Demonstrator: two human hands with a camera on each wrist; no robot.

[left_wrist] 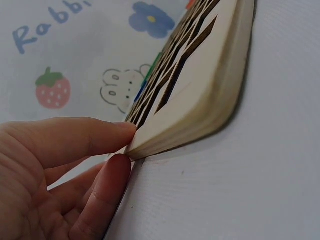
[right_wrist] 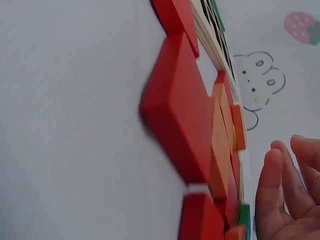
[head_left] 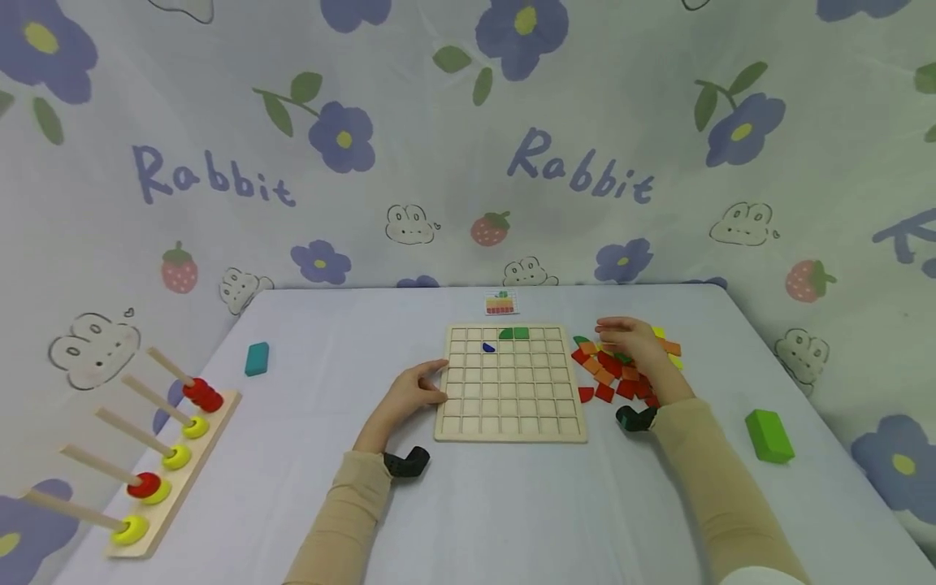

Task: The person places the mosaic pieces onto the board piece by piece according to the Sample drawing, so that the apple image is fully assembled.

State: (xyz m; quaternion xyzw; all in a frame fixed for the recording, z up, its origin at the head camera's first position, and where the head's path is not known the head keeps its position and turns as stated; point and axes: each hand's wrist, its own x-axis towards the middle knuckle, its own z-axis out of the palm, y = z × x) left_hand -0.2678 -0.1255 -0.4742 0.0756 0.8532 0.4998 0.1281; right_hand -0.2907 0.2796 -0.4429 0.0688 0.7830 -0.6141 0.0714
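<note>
A wooden grid board point(head_left: 510, 434) lies flat on the table. Two green pieces point(head_left: 521, 333) sit side by side in its top row, and a small blue piece point(head_left: 488, 348) is one row lower. My left hand point(head_left: 411, 392) touches the board's left edge, fingertip and thumb apart along the side; the left wrist view shows both fingertips point(left_wrist: 120, 165) against that edge. Over a pile of red, orange, yellow and green pieces point(head_left: 605, 377) hovers my right hand point(head_left: 633, 341). Its fingers are loosely bent, with nothing seen between them in the right wrist view.
A small picture card point(head_left: 500, 303) lies behind the board. On the left stand a peg rack point(head_left: 186, 479) with red and yellow rings and a teal block point(head_left: 257, 358). A green block point(head_left: 769, 436) lies at the right. A printed cloth point(head_left: 453, 162) hangs behind the table.
</note>
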